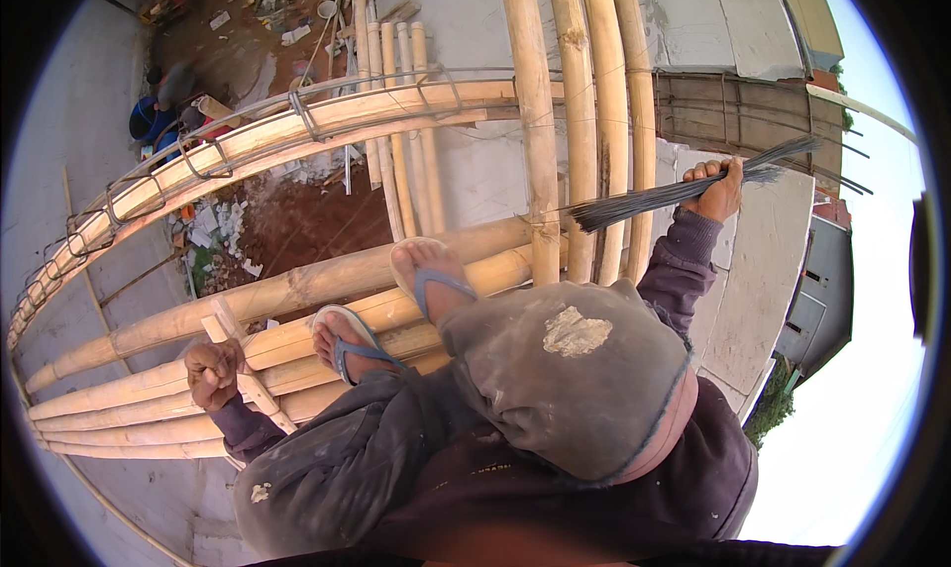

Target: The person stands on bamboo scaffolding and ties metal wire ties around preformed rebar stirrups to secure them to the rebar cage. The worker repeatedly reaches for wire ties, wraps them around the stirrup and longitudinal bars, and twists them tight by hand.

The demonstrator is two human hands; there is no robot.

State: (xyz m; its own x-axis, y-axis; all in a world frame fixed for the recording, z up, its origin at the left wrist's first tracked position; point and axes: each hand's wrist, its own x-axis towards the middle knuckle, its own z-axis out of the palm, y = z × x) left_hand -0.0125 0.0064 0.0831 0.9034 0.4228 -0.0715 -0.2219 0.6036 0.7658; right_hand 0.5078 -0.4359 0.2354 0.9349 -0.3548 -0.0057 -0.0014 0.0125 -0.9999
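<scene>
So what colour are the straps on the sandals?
Blue straps on pale sandals, seen in the head view.

Daylit site: grey concrete walls (475, 161), red dirt ground (317, 220) w/ rubble.

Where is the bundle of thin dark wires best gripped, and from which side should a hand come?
Probably near the middle of the wire bundle, roughly where the right hand holds it now. The strands lie tight together there, while they fan out at the end by the bamboo poles. Come from below, the open side, closing the grip around all strands; the left hand is on the wooden strip.
</scene>
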